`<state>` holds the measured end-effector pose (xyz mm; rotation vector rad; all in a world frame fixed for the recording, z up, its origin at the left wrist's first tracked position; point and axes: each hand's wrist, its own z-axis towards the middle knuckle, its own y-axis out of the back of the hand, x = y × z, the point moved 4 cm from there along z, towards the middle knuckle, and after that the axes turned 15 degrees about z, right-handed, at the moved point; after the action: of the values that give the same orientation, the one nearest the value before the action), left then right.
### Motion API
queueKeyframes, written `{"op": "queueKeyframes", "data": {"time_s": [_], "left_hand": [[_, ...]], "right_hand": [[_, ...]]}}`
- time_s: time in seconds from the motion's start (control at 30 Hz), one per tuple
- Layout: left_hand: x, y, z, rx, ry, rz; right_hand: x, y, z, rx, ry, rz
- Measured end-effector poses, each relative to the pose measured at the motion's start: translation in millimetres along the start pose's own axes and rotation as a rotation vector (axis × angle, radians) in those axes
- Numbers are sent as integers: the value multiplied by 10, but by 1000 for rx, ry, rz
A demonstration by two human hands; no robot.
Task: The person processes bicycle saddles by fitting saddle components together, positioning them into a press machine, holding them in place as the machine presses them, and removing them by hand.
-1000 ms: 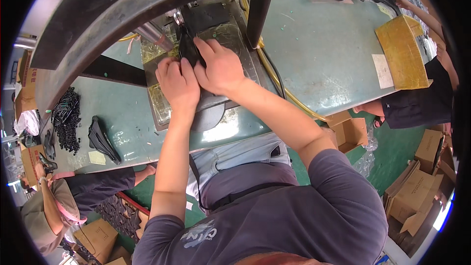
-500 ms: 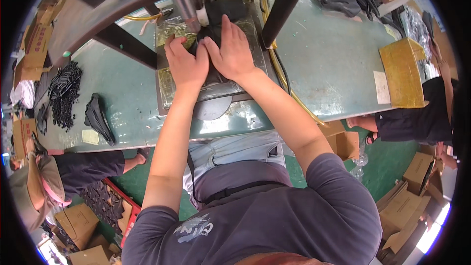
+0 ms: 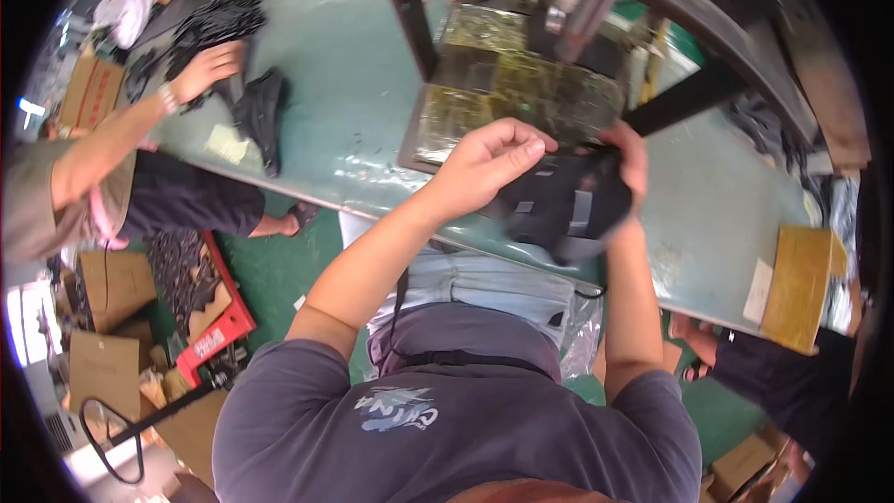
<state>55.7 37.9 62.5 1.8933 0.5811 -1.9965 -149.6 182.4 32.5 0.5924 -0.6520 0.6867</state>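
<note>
A floppy black piece [image 3: 568, 205] with small pale rectangular patches hangs in front of me over the near table edge, blurred by motion. My left hand [image 3: 494, 166] is closed, its thumb and fingers pinched at the piece's upper left edge. Fingers of my right hand [image 3: 631, 163] wrap round its right edge, partly smeared. Beyond my hands lies the press's flat base [image 3: 503, 84], covered in yellowish clear film. Above that base stands a metal press column [image 3: 587, 14].
Dark frame legs [image 3: 407, 9] flank the press. Another black, saddle-like piece [image 3: 261, 116] lies left on the green table [image 3: 340, 74], near a heap of black parts [image 3: 214, 28] and a co-worker's hand [image 3: 205, 73]. A yellow-taped carton [image 3: 799, 284] sits at the right edge.
Both my hands lay on the black piece on the press base; now they have drawn it back toward me. My view has shifted, and a co-worker's hand reaches to the left heap.
</note>
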Motion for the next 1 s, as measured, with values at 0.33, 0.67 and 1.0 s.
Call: {"op": "queueKeyframes", "data": {"time_s": [0.33,0.67,1.0], "left_hand": [[27,2345,-1503,-1213,285,1446],[21,3627,-1206,-796,1050,1715],[-250,3530,-1380,-712,870,1392]], "right_hand": [[-143,1484,-310,-786,-721,260],[-1332,2134,1078,-655,-307,650],[-352,1122,129,-571,-364,-19]]}}
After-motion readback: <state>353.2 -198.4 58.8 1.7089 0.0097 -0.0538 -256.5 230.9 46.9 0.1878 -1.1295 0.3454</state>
